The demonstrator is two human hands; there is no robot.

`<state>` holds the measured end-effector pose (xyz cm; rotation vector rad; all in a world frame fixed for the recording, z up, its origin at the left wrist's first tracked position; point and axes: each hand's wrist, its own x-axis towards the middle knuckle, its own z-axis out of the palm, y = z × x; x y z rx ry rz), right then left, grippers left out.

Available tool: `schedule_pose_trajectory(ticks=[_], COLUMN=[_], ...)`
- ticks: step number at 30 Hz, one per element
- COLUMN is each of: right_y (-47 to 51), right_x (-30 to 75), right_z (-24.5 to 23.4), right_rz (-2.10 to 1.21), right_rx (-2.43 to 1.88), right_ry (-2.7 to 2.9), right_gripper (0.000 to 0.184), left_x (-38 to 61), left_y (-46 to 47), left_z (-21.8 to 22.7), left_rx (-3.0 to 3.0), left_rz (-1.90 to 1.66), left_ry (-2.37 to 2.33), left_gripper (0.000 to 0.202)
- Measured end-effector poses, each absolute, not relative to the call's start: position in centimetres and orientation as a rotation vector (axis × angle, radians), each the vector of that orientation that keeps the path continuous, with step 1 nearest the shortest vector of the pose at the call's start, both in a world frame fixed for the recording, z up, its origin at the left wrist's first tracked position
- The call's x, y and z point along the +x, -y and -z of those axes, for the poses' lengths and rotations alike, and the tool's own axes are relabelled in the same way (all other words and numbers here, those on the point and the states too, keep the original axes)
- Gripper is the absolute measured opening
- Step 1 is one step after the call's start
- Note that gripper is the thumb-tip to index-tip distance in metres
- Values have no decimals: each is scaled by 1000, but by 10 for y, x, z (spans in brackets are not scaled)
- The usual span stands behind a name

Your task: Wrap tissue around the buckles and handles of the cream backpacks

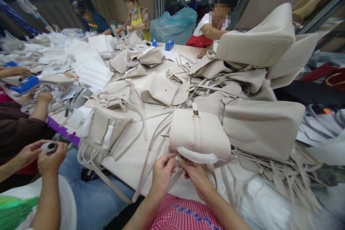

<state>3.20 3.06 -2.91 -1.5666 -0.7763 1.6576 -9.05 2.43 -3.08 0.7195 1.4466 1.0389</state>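
A beige handbag (185, 125) lies in front of me, with a strap and buckle on its top flap. White wrapping covers its carry handle (198, 155). At the left end of that handle, my left hand (162, 170) and my right hand (194, 175) meet, both closed in a pinch. A small shiny metal fitting (178, 155) shows between the fingertips, with a whitish bit beside it that is too small to make out. A long thin beige strap (147, 165) hangs down left of my left hand.
More beige bags are piled on the right (262, 129) and at the back. Another bag (104, 129) stands front left, near a co-worker's hands (51, 154) holding a small roll. White foam sheets (91, 68) and blue tape dispensers (169, 45) lie farther off. Several people sit around the table.
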Motion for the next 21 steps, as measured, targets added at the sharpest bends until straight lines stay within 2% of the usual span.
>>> schedule_pose_trajectory(ticks=[7, 12, 15, 21], right_y=[-29, -31, -34, -34], right_x=[29, 29, 28, 26], right_z=[30, 36, 35, 29], right_rz=[-1705, -1829, -1927, -2125], right_rx=[-1512, -1288, -1193, -868], right_ry=[431, 137, 135, 235], right_gripper=[44, 29, 20, 19], left_x=[-89, -88, -85, -80], left_y=[-18, -11, -8, -11], left_z=[30, 30, 31, 35], left_rx=[1109, 1194, 1048, 466], left_rz=[-1092, -1080, -1134, -1129], left_ry=[-1540, -1551, -1514, -1257], left_gripper=[24, 19, 16, 44])
